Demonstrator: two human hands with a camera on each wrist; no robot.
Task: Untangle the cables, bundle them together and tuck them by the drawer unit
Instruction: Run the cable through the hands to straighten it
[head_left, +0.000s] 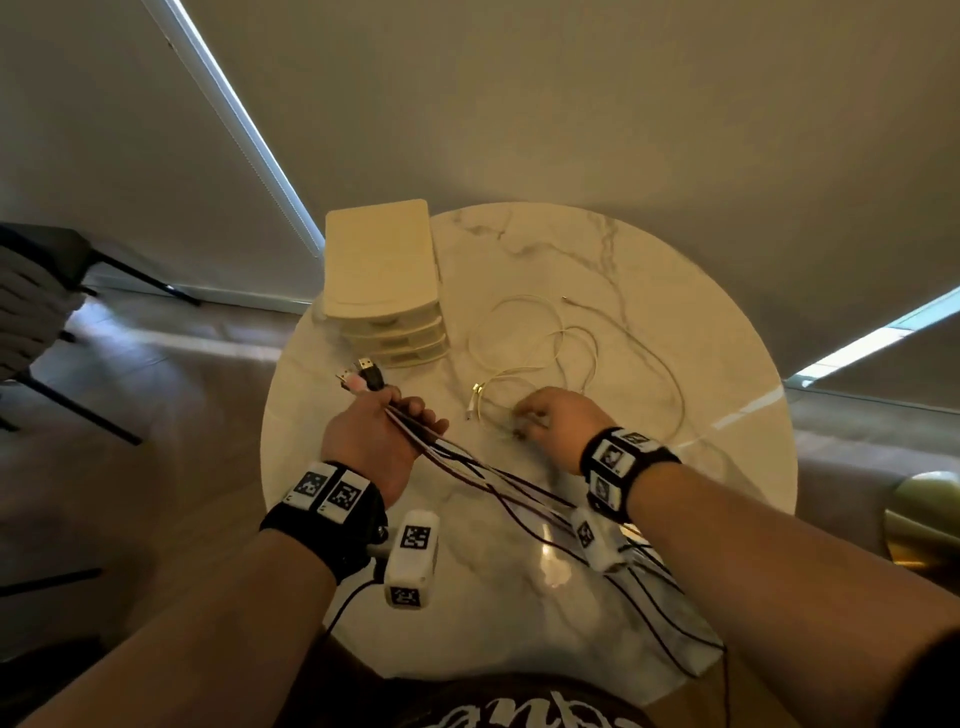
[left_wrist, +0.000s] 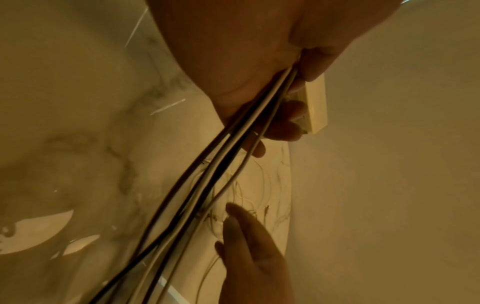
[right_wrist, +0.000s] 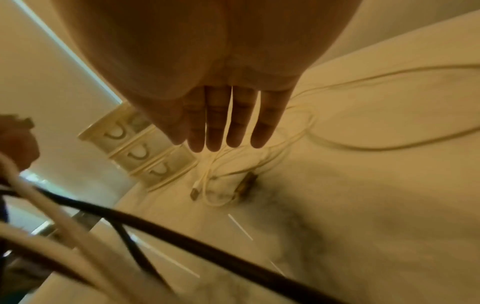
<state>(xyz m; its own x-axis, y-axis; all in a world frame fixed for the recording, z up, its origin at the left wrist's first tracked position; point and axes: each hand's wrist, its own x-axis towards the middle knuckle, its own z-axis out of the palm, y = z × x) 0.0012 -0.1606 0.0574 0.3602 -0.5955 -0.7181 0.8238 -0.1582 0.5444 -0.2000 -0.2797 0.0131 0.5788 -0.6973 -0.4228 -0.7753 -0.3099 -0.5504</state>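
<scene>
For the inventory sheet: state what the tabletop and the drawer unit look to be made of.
Tabletop: polished marble or a marble-look slab, white with grey veins and glossy reflections. Drawer unit: probably moulded plastic, matte cream, with rounded corners and scooped pulls.

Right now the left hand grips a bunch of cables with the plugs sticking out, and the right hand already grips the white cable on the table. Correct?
Not quite. The left hand grips the cables, but the right hand is open above the white cable, fingers straight, as the right wrist view shows.

no readable text, shirt (head_left: 524, 714) lettering cropped
</scene>
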